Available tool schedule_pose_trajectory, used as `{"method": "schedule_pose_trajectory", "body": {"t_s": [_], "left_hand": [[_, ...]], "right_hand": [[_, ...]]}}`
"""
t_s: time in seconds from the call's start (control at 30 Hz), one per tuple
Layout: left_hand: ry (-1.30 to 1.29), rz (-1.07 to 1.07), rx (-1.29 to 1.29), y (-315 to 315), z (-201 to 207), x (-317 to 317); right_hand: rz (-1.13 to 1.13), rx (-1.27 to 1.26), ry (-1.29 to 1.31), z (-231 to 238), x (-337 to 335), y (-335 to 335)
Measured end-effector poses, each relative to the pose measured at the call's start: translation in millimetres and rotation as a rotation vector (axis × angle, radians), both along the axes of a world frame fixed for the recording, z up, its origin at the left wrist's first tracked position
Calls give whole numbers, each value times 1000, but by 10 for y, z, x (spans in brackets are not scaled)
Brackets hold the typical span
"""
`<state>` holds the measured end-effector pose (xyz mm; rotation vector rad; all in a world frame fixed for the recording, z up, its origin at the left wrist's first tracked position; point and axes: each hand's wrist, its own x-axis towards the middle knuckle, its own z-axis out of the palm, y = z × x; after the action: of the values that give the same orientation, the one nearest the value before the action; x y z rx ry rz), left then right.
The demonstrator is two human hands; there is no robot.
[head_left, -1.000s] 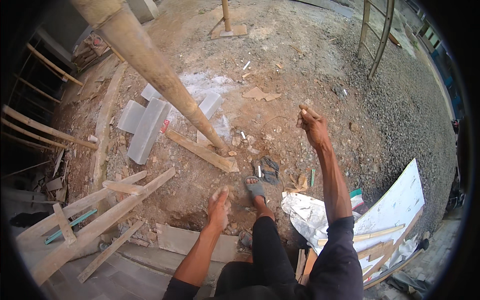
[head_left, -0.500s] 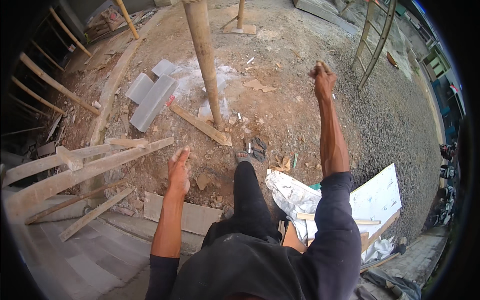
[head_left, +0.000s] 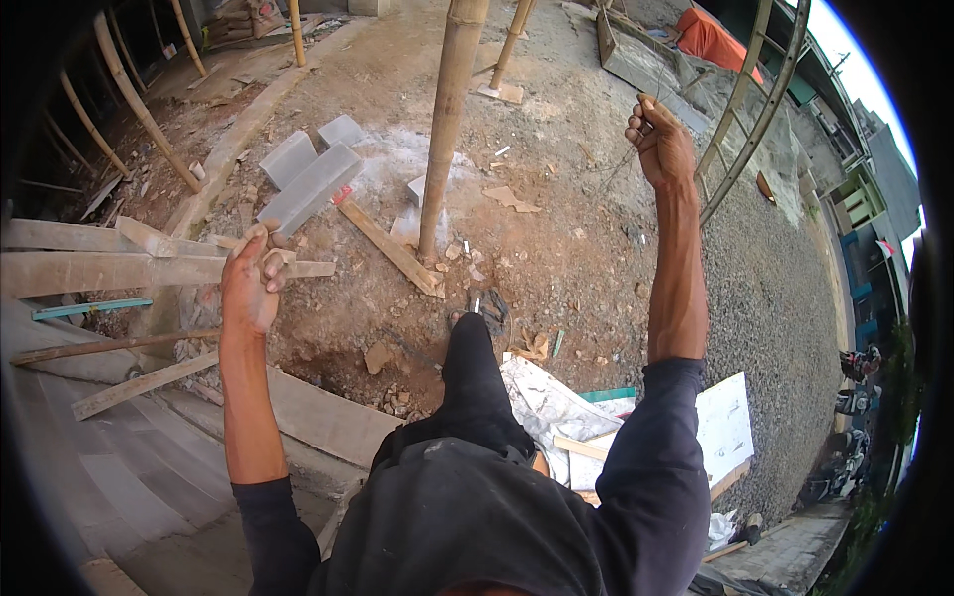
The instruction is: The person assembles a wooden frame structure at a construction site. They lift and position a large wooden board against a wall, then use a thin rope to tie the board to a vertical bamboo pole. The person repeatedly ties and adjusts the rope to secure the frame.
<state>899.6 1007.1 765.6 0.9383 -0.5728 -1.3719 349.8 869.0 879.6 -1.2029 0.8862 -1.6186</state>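
Thin strand (head_left: 618,171) is pinched between right fingers (head_left: 652,109)

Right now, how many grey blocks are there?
4: a long block, a shorter one and a small one beyond your left hand, one partly behind the bamboo pole. More may be hidden.

Blocks (head_left: 310,191) lie left of the pole (head_left: 452,119), a plank (head_left: 388,243) between them, gravel (head_left: 780,308) farther right.

Open room between bamboo pole (head_left: 449,129) and right hand (head_left: 661,144); ladder (head_left: 770,109) blocks beyond; planks (head_left: 109,272) crowd left hand (head_left: 250,283).
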Motion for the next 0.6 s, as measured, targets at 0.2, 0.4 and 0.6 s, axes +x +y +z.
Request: {"method": "schedule_pose_trajectory", "body": {"t_s": [0.2, 0.4, 0.6], "left_hand": [[-60, -163, -194, -142, 673, 85], [-168, -157, -117, 153, 689, -185], [-43, -243, -87, 252, 156, -741]], "right_hand": [[131, -122, -57, 525, 657, 312], [392, -264, -204, 714, 1031, 511], [562, -270, -446, 377, 1629, 559]]}}
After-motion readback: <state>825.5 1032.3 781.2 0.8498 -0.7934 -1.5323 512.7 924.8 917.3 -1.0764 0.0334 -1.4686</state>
